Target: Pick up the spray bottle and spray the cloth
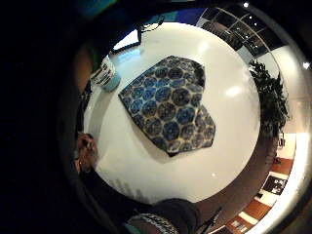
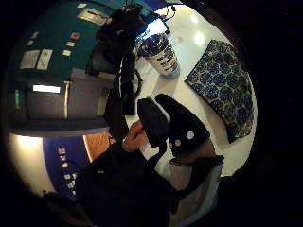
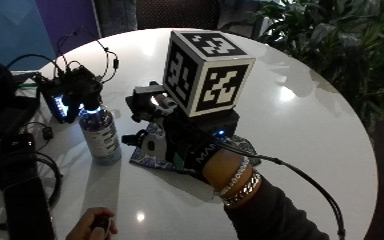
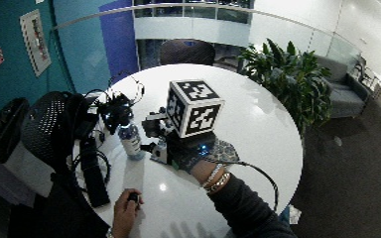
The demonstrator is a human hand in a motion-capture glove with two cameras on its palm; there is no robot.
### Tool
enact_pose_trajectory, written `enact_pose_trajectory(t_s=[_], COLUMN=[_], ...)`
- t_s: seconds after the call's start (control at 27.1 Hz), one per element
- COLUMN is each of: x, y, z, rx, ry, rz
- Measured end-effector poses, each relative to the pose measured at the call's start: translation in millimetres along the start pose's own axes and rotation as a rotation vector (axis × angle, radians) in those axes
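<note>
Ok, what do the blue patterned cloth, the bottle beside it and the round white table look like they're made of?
The blue patterned cloth looks like a woven or printed fabric with a matte face: it lies folded flat, with soft edges. The clear bottle with a printed label seems to be see-through plastic, though glass can't be ruled out. The round white table has a hard, glossy top, perhaps laminate, since ceiling lights mirror in it.
</note>
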State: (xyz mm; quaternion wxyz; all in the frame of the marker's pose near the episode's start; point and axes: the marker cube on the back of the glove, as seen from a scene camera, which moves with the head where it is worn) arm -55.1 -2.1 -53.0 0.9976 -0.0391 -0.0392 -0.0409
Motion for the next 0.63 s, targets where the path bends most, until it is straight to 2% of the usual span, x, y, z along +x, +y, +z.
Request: enact_pose_trajectory(t_s=[0.41,0.63], x=[3.3,5.1], y=[1.5,4.6], z=[-3.9,-1.4], rx=[-0.090,-0.080], ry=[0.057,0.070], rz=[0.014,0.025])
